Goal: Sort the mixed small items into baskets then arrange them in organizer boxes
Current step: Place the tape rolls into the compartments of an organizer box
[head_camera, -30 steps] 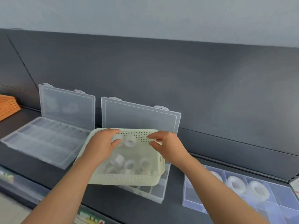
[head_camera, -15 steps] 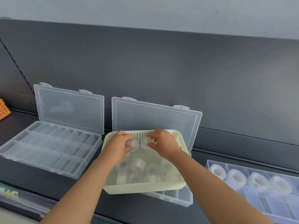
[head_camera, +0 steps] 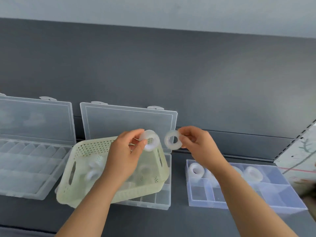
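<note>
A pale green perforated basket (head_camera: 82, 190) rests on top of the middle clear organizer box (head_camera: 153, 200), whose lid stands open. Several translucent tape rolls (head_camera: 93, 174) lie inside the basket. My left hand (head_camera: 125, 154) pinches one tape roll (head_camera: 150, 140) above the basket's far right corner. My right hand (head_camera: 198, 144) pinches a second tape roll (head_camera: 172, 139) just to the right of the first, the two rolls close but apart. A bluish organizer box (head_camera: 273, 190) at the right holds tape rolls (head_camera: 253, 173) in its back compartments.
Another clear organizer box (head_camera: 29, 170) with an open lid lies at the left on the dark shelf. The dark back panel (head_camera: 153, 74) rises behind all the boxes. A blurred dark object (head_camera: 307, 187) shows at the right edge.
Both hands have lifted out of the basket, each with a tape roll, and moved up and to the right. The view has shifted right, bringing the bluish box further in.
</note>
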The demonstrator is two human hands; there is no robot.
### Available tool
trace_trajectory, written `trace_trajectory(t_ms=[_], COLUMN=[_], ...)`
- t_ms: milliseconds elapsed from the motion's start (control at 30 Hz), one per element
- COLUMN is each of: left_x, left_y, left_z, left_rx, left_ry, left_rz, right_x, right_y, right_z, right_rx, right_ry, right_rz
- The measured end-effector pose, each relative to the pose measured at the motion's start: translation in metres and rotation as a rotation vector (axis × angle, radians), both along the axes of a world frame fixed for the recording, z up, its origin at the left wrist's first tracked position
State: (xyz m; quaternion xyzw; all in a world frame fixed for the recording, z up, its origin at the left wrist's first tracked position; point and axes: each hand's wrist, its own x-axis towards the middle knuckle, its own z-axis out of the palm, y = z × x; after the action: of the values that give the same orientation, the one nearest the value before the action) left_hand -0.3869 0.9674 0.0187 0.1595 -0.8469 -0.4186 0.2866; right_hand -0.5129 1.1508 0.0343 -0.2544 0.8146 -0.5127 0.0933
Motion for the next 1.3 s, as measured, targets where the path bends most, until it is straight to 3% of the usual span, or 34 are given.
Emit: trace_trajectory(t_ms=[333, 533, 767, 867, 1133, 1300], left_x=[-0.126, -0.192, -0.225, -0.227, -0.212, -0.183], left_y=[0.2, 0.285, 0.329, 0.332, 0.309, 0.286], left_z=[-0.024, -0.041, -0.068, -0.076, -0.074, -0.079], left_rx=[0.119, -0.018, -0.312, -0.386, -0.327, -0.332], left_ry=[-0.134, -0.253, -0.449, -0.504, -0.377, -0.401], left_rz=[-0.352, -0.475, -0.556, -0.542, -0.398, -0.323], right_x=[-0.068, -0.101, -0.127, -0.133, -0.141, -0.138], right_y=[0.224, 0.298, 0.336, 0.339, 0.331, 0.311], right_z=[-0.01, -0.021, -0.032, -0.038, -0.051, -0.061], right_rx=[-0.096, -0.169, -0.188, -0.118, 0.2, 0.398], right_ry=[-0.155, -0.211, -0.202, -0.208, -0.126, -0.017], right_rz=[-0.397, -0.493, -0.497, -0.461, -0.281, -0.159])
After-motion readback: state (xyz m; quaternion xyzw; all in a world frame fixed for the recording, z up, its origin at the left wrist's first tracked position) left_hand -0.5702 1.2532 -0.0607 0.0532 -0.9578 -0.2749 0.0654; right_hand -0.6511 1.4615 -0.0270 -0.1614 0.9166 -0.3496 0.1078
